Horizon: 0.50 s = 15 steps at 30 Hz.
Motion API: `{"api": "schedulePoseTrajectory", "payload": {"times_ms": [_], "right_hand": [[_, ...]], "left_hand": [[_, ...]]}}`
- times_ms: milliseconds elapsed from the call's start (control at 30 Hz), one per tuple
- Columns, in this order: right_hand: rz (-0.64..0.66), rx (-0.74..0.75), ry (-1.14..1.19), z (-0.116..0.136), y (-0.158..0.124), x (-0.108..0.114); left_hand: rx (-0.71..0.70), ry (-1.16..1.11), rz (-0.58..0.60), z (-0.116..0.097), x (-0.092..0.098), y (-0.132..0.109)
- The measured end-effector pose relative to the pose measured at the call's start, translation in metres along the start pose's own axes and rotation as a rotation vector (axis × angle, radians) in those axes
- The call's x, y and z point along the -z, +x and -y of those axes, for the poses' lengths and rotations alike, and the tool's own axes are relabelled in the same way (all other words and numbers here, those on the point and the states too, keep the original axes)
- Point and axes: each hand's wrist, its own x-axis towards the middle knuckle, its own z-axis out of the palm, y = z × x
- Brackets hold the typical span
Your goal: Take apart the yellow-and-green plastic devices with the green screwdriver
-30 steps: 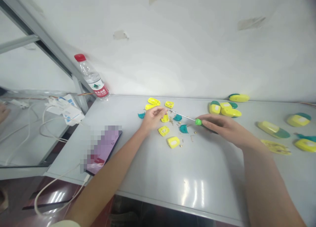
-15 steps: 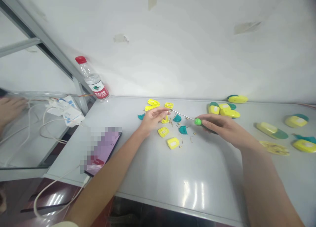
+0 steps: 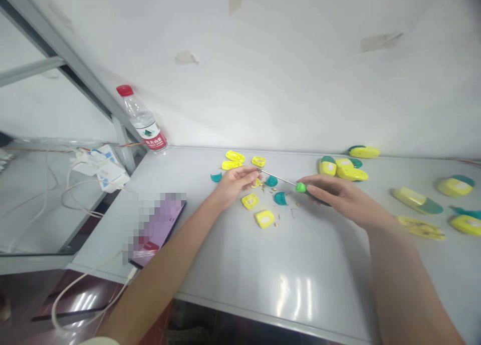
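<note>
My right hand [image 3: 336,191] is wrapped round the handle of a screwdriver [image 3: 300,187] with a bright green collar. Its thin metal shaft points left, slightly upward, to the fingertips of my left hand [image 3: 235,186]. Those fingers are pinched together at the screwdriver's tip; whatever is between them is too small to make out. Below them lie a yellow plastic shell piece [image 3: 250,201] and a yellow cover [image 3: 265,219] with a pale label. Teal curved caps [image 3: 280,199] and small brass-coloured bits are scattered just right of my left hand.
Yellow open shell halves [image 3: 235,156] lie behind my left hand. Several yellow-and-teal rounded cases [image 3: 351,173] sit at the back and right. A phone [image 3: 161,230] with a white cable [image 3: 56,300], a red-capped water bottle [image 3: 150,129] and a white box [image 3: 111,169] are to the left.
The whole view has shifted slightly, with the things on the table a little further right. Both hands keep nearly the same pose. Another person's hand at the far left has left the view.
</note>
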Motion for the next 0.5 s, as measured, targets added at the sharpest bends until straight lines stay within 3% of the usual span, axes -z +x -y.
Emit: {"api": "schedulePoseTrajectory", "payload": {"times_ms": [300, 500], "right_hand": [[0.004, 0.000, -0.004, -0.0018, 0.0005, 0.0005], [-0.244, -0.082, -0.072, -0.0058, 0.0052, 0.0000]], "left_hand": [[-0.005, 0.052, -0.022, 0.0009, 0.0022, 0.0008], [-0.127, 0.361, -0.054, -0.0011, -0.0035, -0.0025]]}}
